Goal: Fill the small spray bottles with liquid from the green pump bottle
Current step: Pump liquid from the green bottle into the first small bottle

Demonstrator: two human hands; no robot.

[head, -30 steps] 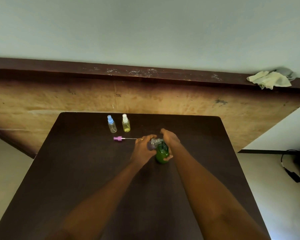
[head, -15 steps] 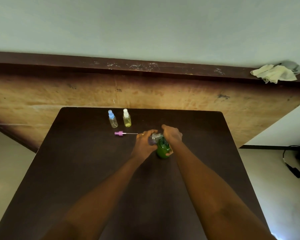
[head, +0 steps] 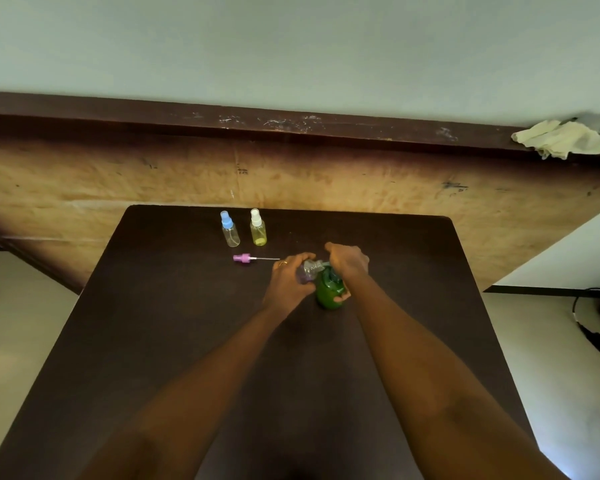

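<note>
Our left hand point(head: 287, 284) grips a small clear bottle point(head: 308, 271); our right hand point(head: 347, 261) clasps the green pump bottle point(head: 327, 293).

L hand point(head: 286, 284) grips small clear bottle point(head: 308, 271), tilted vs green pump bottle point(head: 328, 294) spout. R hand point(head: 347, 261) wraps pump top, thumb on bottle side. Dark table point(head: 174, 323): blue-cap bottle point(head: 229, 230) & yellow bottle point(head: 258, 228) upright at far edge, pink spray cap point(head: 241, 258) w/ tube lying near L hand.

Green bottle point(head: 329, 295): glossy translucent plastic. Two small spray bottles point(head: 230, 231) point(head: 258, 229): clear plastic. Table point(head: 174, 306): dark, matt. Rag point(head: 561, 140): crumpled cloth. Wall panel point(head: 84, 174): scuffed wood.
</note>
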